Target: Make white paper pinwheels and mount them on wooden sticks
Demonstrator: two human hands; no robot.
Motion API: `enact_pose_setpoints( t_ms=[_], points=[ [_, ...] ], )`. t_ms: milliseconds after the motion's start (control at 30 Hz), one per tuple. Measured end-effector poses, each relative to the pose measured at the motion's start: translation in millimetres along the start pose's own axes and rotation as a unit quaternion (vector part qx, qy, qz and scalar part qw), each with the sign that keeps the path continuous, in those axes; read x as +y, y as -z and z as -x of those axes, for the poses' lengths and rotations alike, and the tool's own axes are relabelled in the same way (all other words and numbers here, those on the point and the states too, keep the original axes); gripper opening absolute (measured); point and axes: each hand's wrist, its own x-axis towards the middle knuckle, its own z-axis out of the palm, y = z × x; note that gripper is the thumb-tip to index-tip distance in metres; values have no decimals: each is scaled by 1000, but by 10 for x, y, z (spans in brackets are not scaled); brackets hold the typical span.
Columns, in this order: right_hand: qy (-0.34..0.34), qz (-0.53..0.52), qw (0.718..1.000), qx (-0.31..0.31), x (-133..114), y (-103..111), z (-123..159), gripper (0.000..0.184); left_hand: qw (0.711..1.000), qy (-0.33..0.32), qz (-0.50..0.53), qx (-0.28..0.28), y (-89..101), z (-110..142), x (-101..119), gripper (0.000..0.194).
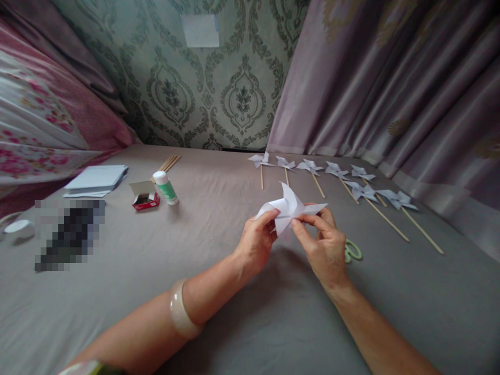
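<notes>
A white folded paper pinwheel head (289, 207) is held above the grey cloth surface (219, 291), without a stick. My left hand (255, 242) pinches its left and lower folds with closed fingers. My right hand (322, 245) pinches its centre and right blade, fingers closed. A pale bangle sits on my left forearm.
Several finished paper pinwheels on wooden sticks (336, 177) lie in a row at the back right. Green-handled scissors (352, 251) peek out beside my right hand. A glue stick (165, 187), a small red open box (145, 197), spare sticks (169, 163) and a paper stack (97, 179) lie at left.
</notes>
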Motion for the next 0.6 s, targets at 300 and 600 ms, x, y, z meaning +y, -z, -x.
enact_pose_setpoints(
  t_ms=[300,600],
  points=[
    [8,9,1000,6,-13,-4,0,8,999,-34,-9,-18,-13,10,-3,24],
    [-27,11,1000,5,-27,-5,-8,11,997,-55,-50,-28,21,5,-32,23]
  ],
)
